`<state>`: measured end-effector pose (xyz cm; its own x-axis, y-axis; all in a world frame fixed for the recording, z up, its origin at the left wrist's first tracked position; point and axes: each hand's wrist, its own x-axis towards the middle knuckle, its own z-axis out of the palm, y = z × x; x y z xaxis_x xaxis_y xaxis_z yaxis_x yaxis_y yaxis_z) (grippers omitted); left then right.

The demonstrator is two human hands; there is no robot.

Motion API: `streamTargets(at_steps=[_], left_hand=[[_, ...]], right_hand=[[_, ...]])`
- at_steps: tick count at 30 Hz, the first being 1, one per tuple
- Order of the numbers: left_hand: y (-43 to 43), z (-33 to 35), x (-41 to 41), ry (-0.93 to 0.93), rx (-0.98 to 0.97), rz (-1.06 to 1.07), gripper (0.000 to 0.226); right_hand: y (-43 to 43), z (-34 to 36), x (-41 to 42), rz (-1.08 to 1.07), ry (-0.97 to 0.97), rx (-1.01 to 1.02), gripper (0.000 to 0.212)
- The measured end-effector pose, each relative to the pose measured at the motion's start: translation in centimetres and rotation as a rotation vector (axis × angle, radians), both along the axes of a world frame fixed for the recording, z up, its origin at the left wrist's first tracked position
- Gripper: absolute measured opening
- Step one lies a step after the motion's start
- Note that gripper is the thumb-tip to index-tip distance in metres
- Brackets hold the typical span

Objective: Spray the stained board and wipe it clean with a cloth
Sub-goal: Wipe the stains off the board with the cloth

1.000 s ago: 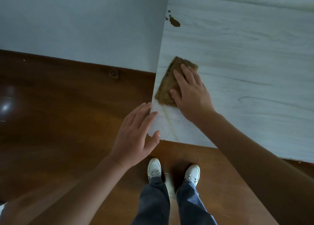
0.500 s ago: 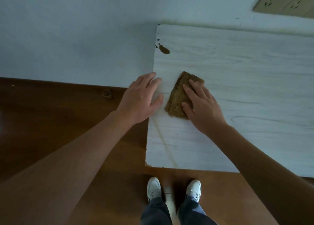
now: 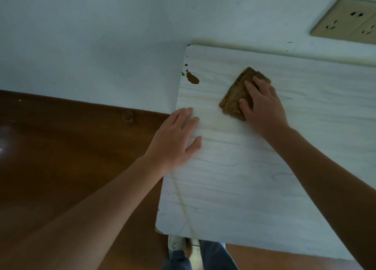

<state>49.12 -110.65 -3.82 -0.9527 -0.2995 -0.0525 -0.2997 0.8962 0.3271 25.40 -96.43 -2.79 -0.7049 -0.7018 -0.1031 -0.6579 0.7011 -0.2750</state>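
Observation:
A white wood-grain board fills the right half of the view, its far edge against the wall. A brown stain with small specks sits near its far left corner, and a faint yellowish streak runs along the left side. My right hand presses flat on a folded brown cloth in the upper middle of the board, right of the stain. My left hand lies flat with straight fingers on the board's left edge.
A pale wall rises behind the board, with a beige socket plate at the upper right. Dark brown wooden floor lies to the left. My shoes and trouser legs show below the board's near edge.
My right hand has slid the cloth farther up the board and to the right. My left hand has moved from the near left edge to a spot farther along that edge. The view has tilted upward.

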Motion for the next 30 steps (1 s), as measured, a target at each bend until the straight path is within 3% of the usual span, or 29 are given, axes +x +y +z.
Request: streamTargets(at_steps=[6, 12, 19, 23, 30], left_hand=[[1.2, 0.1, -0.4, -0.039, -0.001, 0.080, 0.059], [1.8, 0.1, -0.6, -0.039, -0.086, 0.110, 0.054], [2.3, 0.2, -0.5, -0.044, -0.107, 0.145, 0.059], [2.3, 0.3, -0.7, -0.036, -0.108, 0.146, 0.058], [2.4, 0.3, -0.8, -0.067, -0.114, 0.157, 0.060]], right_hand=[[-7.1, -0.4, -2.7, 0.078, 0.001, -0.050, 0.056], [-15.7, -1.1, -1.4, 0.323, 0.049, -0.056, 0.052], [-8.9, -1.1, -3.1, 0.689, 0.023, -0.039, 0.057], [-6.7, -0.4, -6.5, 0.611, 0.067, -0.027, 0.057], [-15.5, -0.8, -2.6, 0.354, 0.071, -0.079, 0.053]])
